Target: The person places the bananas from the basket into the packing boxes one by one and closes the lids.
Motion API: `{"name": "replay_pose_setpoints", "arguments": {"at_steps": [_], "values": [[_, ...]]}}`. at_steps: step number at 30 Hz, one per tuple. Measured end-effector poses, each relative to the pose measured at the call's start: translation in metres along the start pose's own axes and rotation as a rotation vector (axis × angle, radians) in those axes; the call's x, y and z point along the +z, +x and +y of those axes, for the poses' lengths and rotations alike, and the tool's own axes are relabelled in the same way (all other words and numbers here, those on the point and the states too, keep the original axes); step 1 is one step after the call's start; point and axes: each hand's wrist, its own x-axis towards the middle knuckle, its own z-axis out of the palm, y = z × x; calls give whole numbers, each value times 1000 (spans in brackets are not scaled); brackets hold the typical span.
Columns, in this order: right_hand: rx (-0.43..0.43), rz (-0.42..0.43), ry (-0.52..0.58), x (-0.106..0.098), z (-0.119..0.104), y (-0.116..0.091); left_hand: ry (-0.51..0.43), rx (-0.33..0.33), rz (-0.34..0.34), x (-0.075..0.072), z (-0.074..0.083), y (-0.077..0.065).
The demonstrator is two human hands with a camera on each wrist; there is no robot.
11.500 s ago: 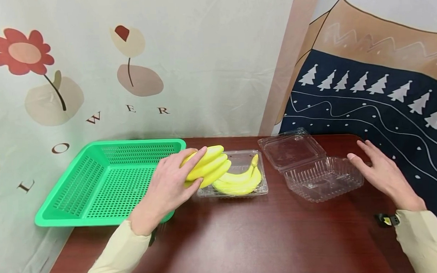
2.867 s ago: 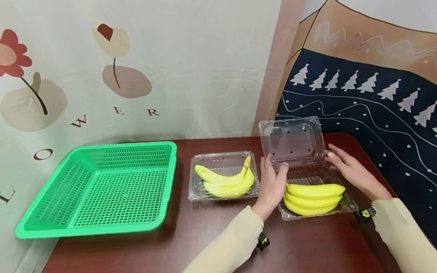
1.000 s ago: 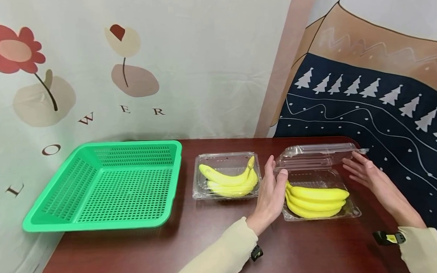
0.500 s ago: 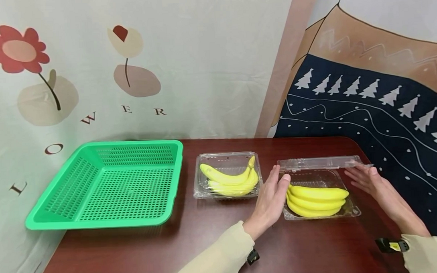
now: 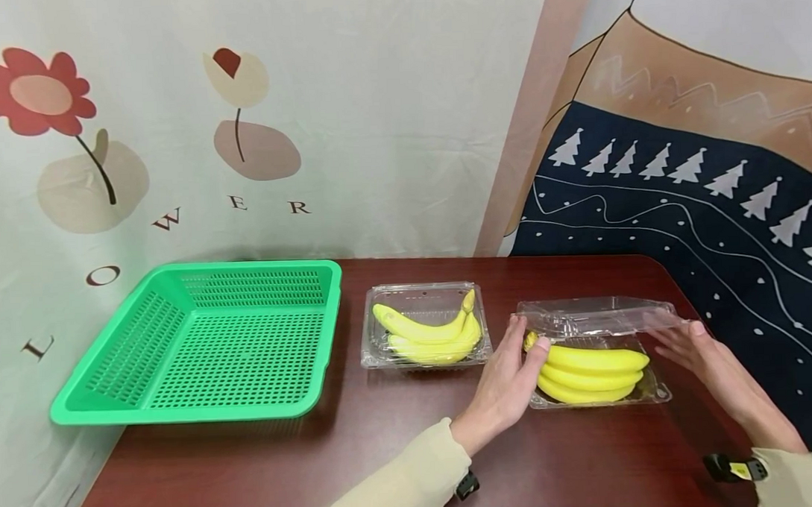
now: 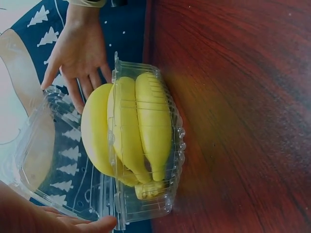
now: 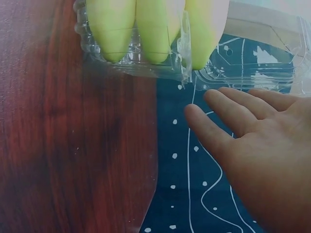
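A bunch of yellow bananas (image 5: 591, 372) lies in the clear plastic clamshell box (image 6: 167, 206) on the right of the table. The box's hinged lid (image 5: 592, 316) is tilted forward, partly over the bananas, with a gap at the front. At the lid's left side is my left hand (image 5: 501, 384), fingers straight, thumb near the banana stem. My right hand (image 5: 719, 373), also with extended fingers, is at the lid's right edge. Both palms face inward. In the right wrist view, the right hand's fingertips (image 7: 211, 94) are just below the lid's edge; contact is hard to tell.
A second clamshell box (image 5: 421, 289) with its lid down holds another banana bunch (image 5: 436, 342), left of my left hand. A green perforated basket (image 5: 197, 414) stands at the table's left. A printed curtain (image 5: 375, 135) hangs behind the dark red table (image 5: 574, 464).
Earlier my left hand held the bananas in the air; they now lie in the right box. Its lid has swung from leaning back to forward over them, both hands following at its sides.
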Motion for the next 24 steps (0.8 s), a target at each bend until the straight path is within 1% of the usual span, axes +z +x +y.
{"name": "replay_pose_setpoints", "arguments": {"at_steps": [3,13,18,22,24], "values": [[-6,-2,22,-1,2,-3,12,7,-8,0,-1,-1],[-29,-23,200,-4,13,-12,64,25,-26,4,-3,-4],[-19,-35,201,-5,15,-15,93,34,-39,6,-6,-7],[-10,-38,219,-4,16,-17,119,60,-40,7,-8,-8],[-22,-49,244,-4,16,-18,133,73,-40,8,-9,-9]]}}
